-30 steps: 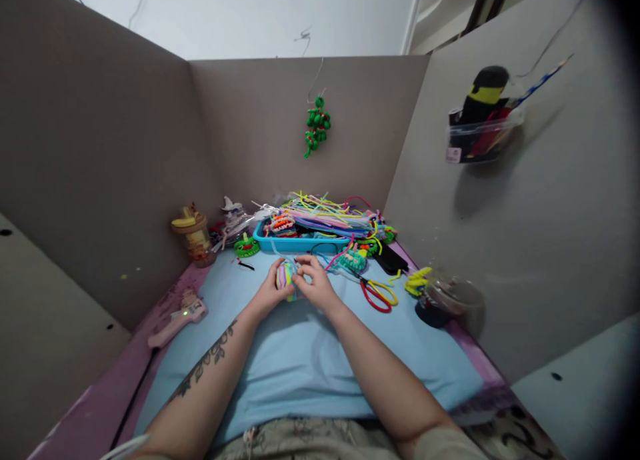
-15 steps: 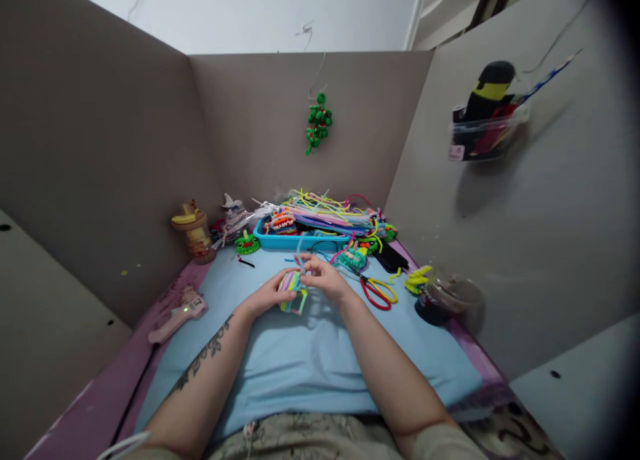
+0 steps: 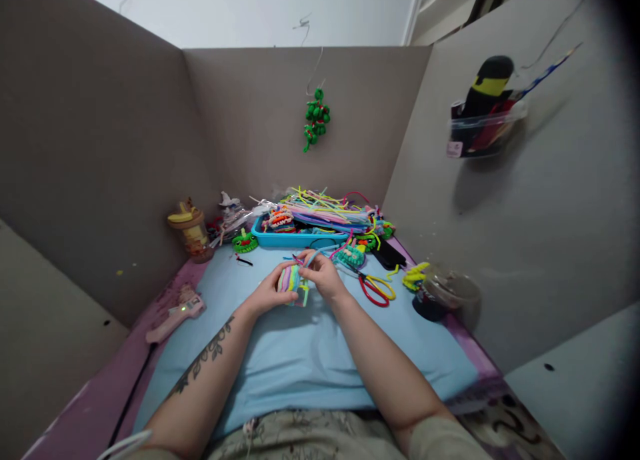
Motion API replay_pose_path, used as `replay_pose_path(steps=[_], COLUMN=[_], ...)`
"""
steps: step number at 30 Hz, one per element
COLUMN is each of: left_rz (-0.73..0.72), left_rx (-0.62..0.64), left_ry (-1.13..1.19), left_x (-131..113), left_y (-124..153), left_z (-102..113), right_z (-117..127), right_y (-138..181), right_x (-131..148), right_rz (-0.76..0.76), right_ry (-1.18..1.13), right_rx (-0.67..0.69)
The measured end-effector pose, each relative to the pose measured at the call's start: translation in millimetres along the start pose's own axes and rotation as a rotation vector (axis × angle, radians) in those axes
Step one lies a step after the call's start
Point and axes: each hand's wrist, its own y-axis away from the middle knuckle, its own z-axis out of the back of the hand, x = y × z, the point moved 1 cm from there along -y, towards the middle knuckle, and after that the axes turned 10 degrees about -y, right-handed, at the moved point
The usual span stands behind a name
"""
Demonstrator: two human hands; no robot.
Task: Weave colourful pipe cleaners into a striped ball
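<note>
The fingers of my left hand (image 3: 267, 293) curl around a boxy pastel-striped fuzzy piece (image 3: 289, 280), lilac, yellow and blue, green-edged at right; my right hand (image 3: 324, 273) pinches a pale-blue fuzzy strand (image 3: 311, 257). The piece is between the purple table's (image 3: 90, 400) side edges.

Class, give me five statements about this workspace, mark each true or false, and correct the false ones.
1. The left hand holds a striped piece. True.
2. Only one hand is at that piece. False: the right hand is at it too.
3. Scissors lie on the blue cloth. True.
4. The scissors' handles are both blue. False: one is red, one yellow.
5. A pink tool with a green light lies left of the hands. True.
</note>
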Motion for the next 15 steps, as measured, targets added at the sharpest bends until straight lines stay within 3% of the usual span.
replay_pose_path(steps=[6, 15], left_rz=[-0.011, -0.133], left_rx=[-0.034, -0.118], left_ry=[-0.085, -0.331], left_x=[-5.6, -1.4], left_y=[1.4, -0.8], left_z=[-0.7, -0.3], right_z=[2.3, 2.2], right_y=[-2.0, -3.4], right_x=[-2.9, 0.2], right_rz=[-0.060, -0.087], right_ry=[0.088, 0.239], right_rx=[-0.125, -0.078])
